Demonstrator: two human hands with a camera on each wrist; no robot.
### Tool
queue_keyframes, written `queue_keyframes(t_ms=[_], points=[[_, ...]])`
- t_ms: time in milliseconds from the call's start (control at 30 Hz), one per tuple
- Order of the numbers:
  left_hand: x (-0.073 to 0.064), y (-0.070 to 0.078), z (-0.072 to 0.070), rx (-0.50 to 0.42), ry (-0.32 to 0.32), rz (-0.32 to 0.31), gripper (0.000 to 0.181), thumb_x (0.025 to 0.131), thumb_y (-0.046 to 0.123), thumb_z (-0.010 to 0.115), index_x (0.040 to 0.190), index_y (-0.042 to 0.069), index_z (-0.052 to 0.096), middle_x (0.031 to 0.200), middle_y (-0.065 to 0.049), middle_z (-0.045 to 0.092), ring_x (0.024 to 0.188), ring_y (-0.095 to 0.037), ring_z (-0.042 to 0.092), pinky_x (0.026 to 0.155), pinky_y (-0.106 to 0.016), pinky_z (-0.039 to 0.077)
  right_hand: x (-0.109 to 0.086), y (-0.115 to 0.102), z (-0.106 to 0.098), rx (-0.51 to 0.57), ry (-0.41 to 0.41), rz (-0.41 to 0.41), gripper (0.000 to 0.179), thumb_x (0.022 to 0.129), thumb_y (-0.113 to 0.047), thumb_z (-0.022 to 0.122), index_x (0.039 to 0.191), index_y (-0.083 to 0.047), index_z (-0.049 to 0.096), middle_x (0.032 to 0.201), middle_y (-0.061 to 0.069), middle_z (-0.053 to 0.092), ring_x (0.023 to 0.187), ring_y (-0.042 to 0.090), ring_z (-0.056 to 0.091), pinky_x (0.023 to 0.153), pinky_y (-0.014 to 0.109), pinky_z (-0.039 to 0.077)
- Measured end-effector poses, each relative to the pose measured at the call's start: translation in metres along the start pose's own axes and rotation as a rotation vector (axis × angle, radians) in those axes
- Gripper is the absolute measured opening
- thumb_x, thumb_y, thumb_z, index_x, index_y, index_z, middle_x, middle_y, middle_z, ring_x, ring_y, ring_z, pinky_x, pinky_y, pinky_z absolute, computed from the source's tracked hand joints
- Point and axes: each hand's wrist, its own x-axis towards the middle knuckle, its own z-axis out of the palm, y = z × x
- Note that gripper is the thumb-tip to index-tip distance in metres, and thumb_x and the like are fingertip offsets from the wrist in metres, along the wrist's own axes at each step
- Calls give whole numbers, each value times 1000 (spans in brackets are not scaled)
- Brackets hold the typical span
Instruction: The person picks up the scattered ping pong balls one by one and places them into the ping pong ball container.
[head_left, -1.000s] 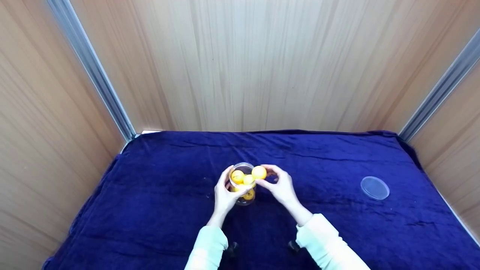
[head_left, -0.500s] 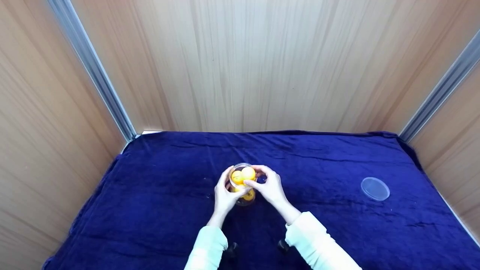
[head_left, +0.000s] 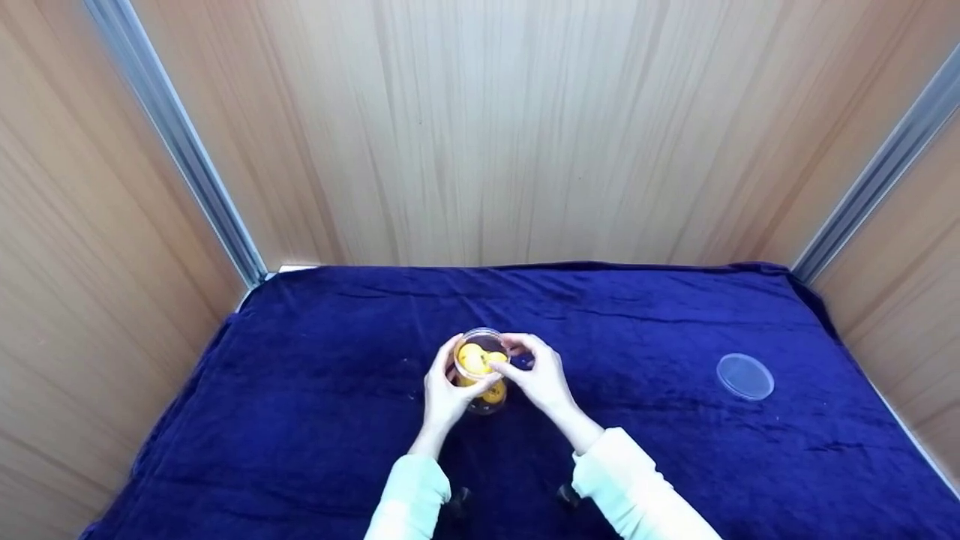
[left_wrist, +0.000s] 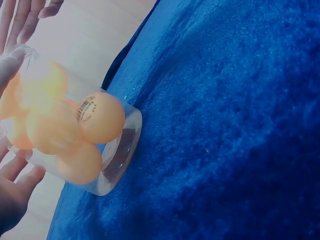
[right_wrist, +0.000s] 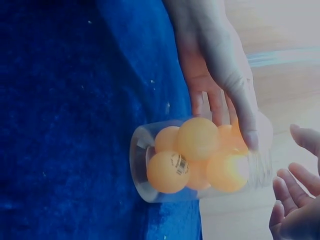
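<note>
In the head view, my left hand (head_left: 445,396) holds a clear plastic jar (head_left: 486,409) upright on the blue cloth, thumb on the near side, fingers round the far side. Several orange ping-pong balls (right_wrist: 168,172) lie inside it, one with printed lettering (left_wrist: 101,117) facing the left wrist camera. My right hand (head_left: 546,381) is at the jar's mouth, thumb and fingers spread at the rim. The right wrist view shows that hand's fingers (right_wrist: 287,187) relaxed beside the threaded neck, with no ball between them. Its palm is partly out of frame there.
A round clear lid (head_left: 745,376) lies flat on the dark blue cloth (head_left: 300,420) at the right. Wood-patterned panels (head_left: 480,135) stand behind and at both sides, joined by metal corner posts (head_left: 176,142).
My right hand has moved left to the jar with a ping-pong ball and let it go inside. The left hand has kept its hold. The head view has shifted slightly.
</note>
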Motion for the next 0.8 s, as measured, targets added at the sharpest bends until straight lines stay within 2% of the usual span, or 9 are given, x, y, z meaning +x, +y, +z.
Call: queue_keyframes(t_ms=[167,267,333,467,567,633,800], points=[[3,-15,-3,41,-9,-6,77,57,7,82,123,-4,45,119,-21,51,108,-31,50,86,-43,43,-3,1,-11,-40,11,12,33,74,-22,71,101,-5,64,94,5,64,81,21,59,63,27,42],[5,-25,-6,95,-30,6,79,58,13,83,125,0,44,121,-18,51,109,-29,50,84,-42,44,-4,4,-21,-64,14,15,33,76,-24,70,102,-6,64,97,3,64,84,22,59,64,29,43],[6,-26,-8,147,-51,26,80,59,17,82,127,1,43,123,-17,50,111,-28,48,83,-41,44,-6,7,-28,-75,18,21,32,77,-25,69,103,-7,64,97,3,64,85,24,59,65,30,43],[7,-23,-12,268,-97,64,86,62,26,80,131,-3,37,127,-20,45,117,-31,41,94,-41,36,-9,12,-43,-112,31,25,30,79,-26,67,103,-9,65,97,3,63,88,25,58,67,31,43],[7,-17,-16,354,-138,57,92,64,34,78,134,-4,31,131,-22,39,122,-32,35,100,-41,27,-11,17,-55,-162,45,0,29,79,-26,66,103,-9,65,98,4,63,89,23,57,69,32,43],[8,-13,-18,381,-163,52,94,65,37,76,135,-4,28,134,-23,35,124,-32,32,101,-41,25,-11,20,-64,-196,49,-29,30,80,-24,66,104,-7,64,100,5,62,92,23,56,73,34,44],[11,-1,-23,453,-213,85,84,75,38,68,135,-5,29,137,-21,30,127,-32,27,102,-43,23,-11,23,-85,-345,21,-50,38,81,-24,65,112,-2,59,113,12,57,107,27,49,87,45,35]])
